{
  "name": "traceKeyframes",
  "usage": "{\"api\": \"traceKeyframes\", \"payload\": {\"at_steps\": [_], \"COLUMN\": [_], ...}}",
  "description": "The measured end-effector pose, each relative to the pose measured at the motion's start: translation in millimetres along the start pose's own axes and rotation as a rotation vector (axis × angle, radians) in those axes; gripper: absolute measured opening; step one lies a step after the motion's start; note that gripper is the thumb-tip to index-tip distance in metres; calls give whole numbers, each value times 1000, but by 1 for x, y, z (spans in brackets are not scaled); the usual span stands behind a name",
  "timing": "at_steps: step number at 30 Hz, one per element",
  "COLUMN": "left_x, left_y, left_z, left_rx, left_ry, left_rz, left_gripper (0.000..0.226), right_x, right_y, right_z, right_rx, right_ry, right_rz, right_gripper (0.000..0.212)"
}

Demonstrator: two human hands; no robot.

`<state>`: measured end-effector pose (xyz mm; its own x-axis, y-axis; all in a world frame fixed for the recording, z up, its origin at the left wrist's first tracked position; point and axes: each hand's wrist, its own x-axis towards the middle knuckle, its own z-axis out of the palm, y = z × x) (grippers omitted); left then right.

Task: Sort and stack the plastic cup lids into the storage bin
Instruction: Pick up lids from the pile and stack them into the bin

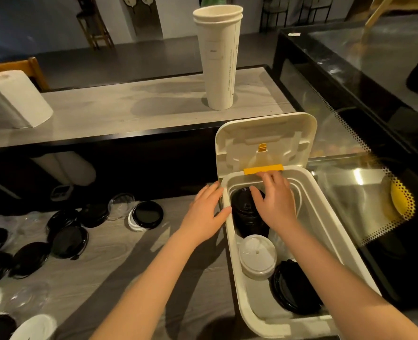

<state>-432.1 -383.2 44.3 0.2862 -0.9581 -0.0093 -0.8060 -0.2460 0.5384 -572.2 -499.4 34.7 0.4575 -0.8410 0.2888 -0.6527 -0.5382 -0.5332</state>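
Right hand point(274, 204) is down inside the white storage bin point(230, 244), palm down at the far end. Its fingers are spread and loose, gripping nothing I can see, and the thumb lies on the black lid stack point(247, 217). What sits under the palm is hidden. Tight quarters there: the bin's back wall and the yellow strip point(263, 169) are right at the fingertips, and the flipped-up bin cover point(264, 141) stands upright just beyond.

Left hand point(208, 212) is outside, its straight fingers flat against the bin's outer wall and the thumb touching the rim. It's relaxed, not clenched.

Nearer the body from the right wrist sits a stack of white lids point(257, 256) with a small hole on top, just beside the black stack. Closer still, more black lids point(293, 288) lean on edge against the right wall. Some bare bin floor shows between them.

Left of the left hand the grey counter point(129, 253) opens up, and further out it's littered with loose black lids point(63, 234), a clear lid point(119, 204) and a black lid nested in a white one point(146, 214).

Beyond both hands a dark ledge rises to a raised shelf point(129, 106), which carries tall stacked paper cups point(217, 57). A glass case point(337, 119) hems in the right.
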Motion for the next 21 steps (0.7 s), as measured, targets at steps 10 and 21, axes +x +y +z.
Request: {"api": "traceKeyframes", "payload": {"at_steps": [10,21], "left_x": [-56,-109], "left_y": [-88,-209], "left_z": [-38,-86], "left_rx": [157,122], "left_ry": [122,-84], "left_rz": [-297,-634], "left_gripper": [53,57], "right_x": [-19,-26], "right_y": [-104,-173], "right_z": [23,145], "right_rx": [16,-97], "right_ry": [-268,-750], "right_rz": [-467,-163], "right_gripper": [35,44]}}
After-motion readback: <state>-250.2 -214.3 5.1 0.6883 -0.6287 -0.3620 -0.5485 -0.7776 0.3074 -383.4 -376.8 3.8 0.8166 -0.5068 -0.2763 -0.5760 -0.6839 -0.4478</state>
